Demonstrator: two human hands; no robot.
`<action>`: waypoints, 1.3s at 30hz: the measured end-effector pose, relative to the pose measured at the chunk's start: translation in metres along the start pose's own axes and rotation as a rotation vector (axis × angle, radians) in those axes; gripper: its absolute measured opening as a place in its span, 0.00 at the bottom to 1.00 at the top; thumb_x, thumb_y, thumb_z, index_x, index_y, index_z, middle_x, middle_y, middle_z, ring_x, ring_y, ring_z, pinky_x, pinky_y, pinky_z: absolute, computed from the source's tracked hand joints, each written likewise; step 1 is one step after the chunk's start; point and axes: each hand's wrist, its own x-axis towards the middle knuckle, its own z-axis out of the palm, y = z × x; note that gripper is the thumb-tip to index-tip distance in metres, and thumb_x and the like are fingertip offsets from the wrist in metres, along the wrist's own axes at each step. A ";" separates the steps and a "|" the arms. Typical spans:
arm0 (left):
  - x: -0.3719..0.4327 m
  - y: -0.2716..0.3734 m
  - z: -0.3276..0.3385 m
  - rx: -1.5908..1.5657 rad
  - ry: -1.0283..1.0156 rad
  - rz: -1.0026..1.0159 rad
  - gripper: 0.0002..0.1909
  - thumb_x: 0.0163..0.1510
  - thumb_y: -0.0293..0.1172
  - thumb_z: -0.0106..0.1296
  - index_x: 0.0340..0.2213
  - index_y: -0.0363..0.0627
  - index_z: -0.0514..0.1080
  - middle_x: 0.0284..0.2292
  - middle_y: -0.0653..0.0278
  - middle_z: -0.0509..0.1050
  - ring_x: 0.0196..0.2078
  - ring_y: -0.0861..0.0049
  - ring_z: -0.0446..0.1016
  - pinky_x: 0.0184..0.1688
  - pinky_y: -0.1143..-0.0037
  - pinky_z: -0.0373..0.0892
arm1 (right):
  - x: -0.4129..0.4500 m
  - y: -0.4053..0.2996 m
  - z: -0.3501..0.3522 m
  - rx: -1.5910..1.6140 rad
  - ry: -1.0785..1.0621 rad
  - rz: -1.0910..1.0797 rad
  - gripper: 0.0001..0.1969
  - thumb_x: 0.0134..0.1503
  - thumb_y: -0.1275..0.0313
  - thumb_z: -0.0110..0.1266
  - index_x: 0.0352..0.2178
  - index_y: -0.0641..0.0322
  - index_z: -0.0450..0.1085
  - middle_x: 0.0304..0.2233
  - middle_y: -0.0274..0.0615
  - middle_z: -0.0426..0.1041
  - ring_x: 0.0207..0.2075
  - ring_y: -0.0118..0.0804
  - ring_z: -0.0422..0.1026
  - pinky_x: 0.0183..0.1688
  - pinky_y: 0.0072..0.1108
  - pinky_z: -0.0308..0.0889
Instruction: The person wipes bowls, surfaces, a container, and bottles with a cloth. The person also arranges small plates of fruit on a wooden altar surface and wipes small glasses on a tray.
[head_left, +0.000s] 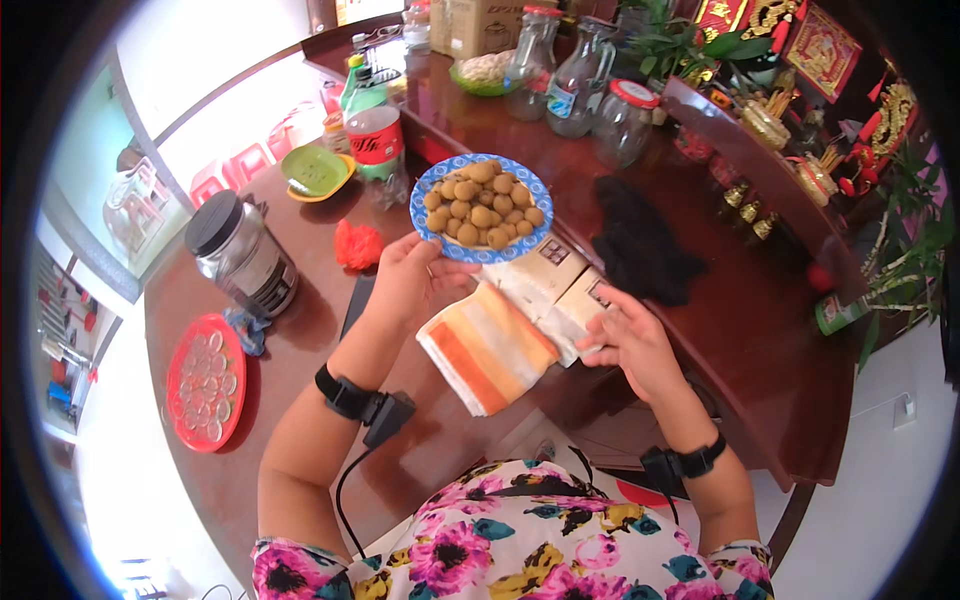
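A blue patterned plate (545, 196) heaped with round brown longan-like fruits (481, 217) is gripped at its near left rim by my left hand (415, 271). My right hand (628, 337), its fingers spread and slightly curled, is beside pale packets with dark printed squares (553, 264) and appears to hold nothing. Between the hands, nearer to me, lies a folded orange, yellow and white striped cloth (491, 349). Parts of the packets are hidden under the plate and the cloth. A crumpled black cloth (641, 240) lies to the right of the plate, on the raised wooden surface.
Left are a black-lidded jar (244, 255), a red tray (238, 360) of small clear round items, a blue rag (247, 330), a red crumpled bag (358, 245) and a green dish (313, 171). Bottles (375, 142), glass jars (625, 124) and a glass pitcher (577, 82) stand beyond.
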 end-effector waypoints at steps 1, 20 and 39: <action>0.015 0.001 0.000 0.028 -0.008 0.001 0.13 0.60 0.26 0.39 0.43 0.31 0.66 0.37 0.51 0.76 0.36 0.62 0.79 0.35 0.73 0.76 | -0.015 -0.008 -0.007 -0.007 0.011 -0.012 0.24 0.62 0.72 0.47 0.58 0.66 0.54 0.38 0.42 0.68 0.37 0.36 0.75 0.36 0.23 0.73; 0.125 -0.034 0.027 0.201 0.119 -0.008 0.14 0.61 0.37 0.47 0.38 0.36 0.68 0.31 0.57 0.77 0.32 0.74 0.78 0.32 0.81 0.75 | -0.122 -0.166 -0.182 -0.642 0.378 -0.294 0.19 0.61 0.71 0.48 0.53 0.64 0.65 0.35 0.34 0.69 0.36 0.27 0.74 0.35 0.15 0.71; 0.161 0.039 0.299 0.645 -0.400 0.610 0.14 0.62 0.33 0.45 0.43 0.34 0.71 0.29 0.60 0.77 0.26 0.81 0.76 0.32 0.81 0.73 | -0.094 -0.137 -0.224 -1.083 -0.045 0.001 0.21 0.51 0.75 0.57 0.48 0.64 0.67 0.40 0.46 0.70 0.39 0.39 0.70 0.40 0.25 0.67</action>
